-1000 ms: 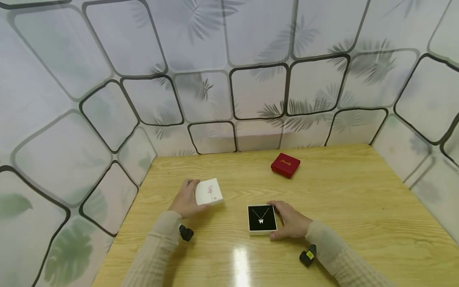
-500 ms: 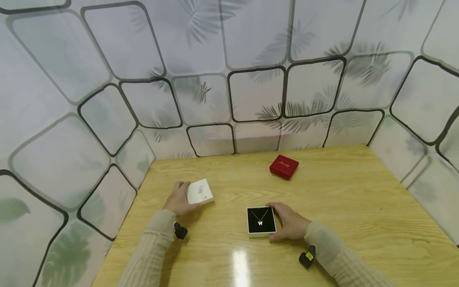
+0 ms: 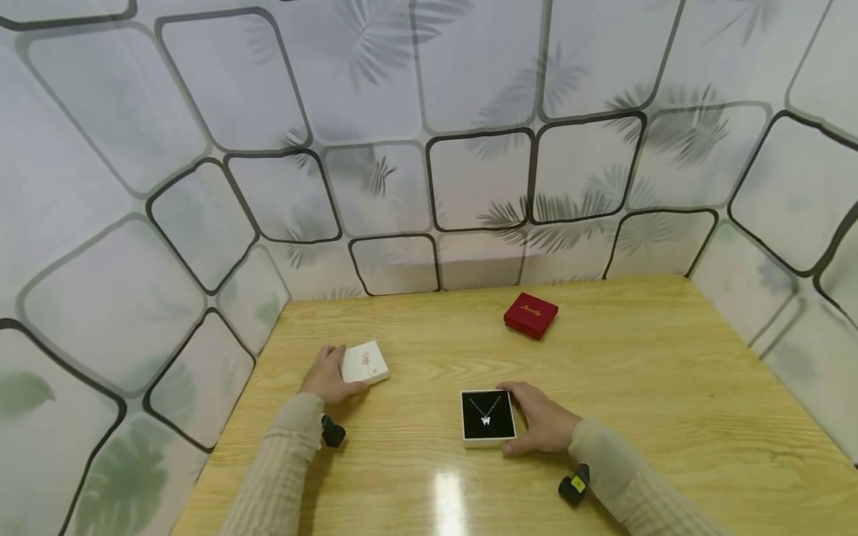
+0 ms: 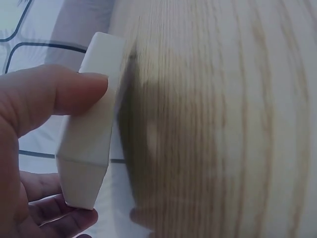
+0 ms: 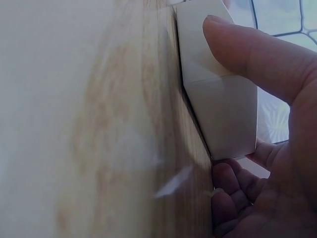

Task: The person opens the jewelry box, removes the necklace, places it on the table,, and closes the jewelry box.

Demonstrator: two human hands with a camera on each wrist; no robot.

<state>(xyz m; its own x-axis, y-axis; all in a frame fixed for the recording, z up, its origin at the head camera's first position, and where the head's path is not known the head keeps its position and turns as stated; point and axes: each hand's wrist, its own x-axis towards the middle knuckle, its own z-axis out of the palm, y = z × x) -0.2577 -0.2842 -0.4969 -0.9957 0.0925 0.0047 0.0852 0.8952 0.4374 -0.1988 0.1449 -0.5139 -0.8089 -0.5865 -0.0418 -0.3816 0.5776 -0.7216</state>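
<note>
My left hand (image 3: 331, 377) grips a white box lid (image 3: 364, 362) with a pink flower print, thumb on its near side and fingers on the far side. In the left wrist view, a narrow gap shows between one edge of the lid (image 4: 91, 129) and the wood. My right hand (image 3: 541, 420) holds the right side of a white jewelry box (image 3: 488, 443) sitting on the table. Inside it, a necklace (image 3: 485, 419) with a butterfly-like pendant lies on a black insert. The right wrist view shows the thumb against the box's wall (image 5: 223, 114).
A closed red jewelry box (image 3: 531, 316) with gold lettering sits near the back of the wooden table (image 3: 643, 372). Patterned cloth walls (image 3: 402, 186) rise behind the table and along both sides.
My left hand has carried the white lid to the left and lowered it toward the table. The right hand stays on the jewelry box, which has not moved noticeably.
</note>
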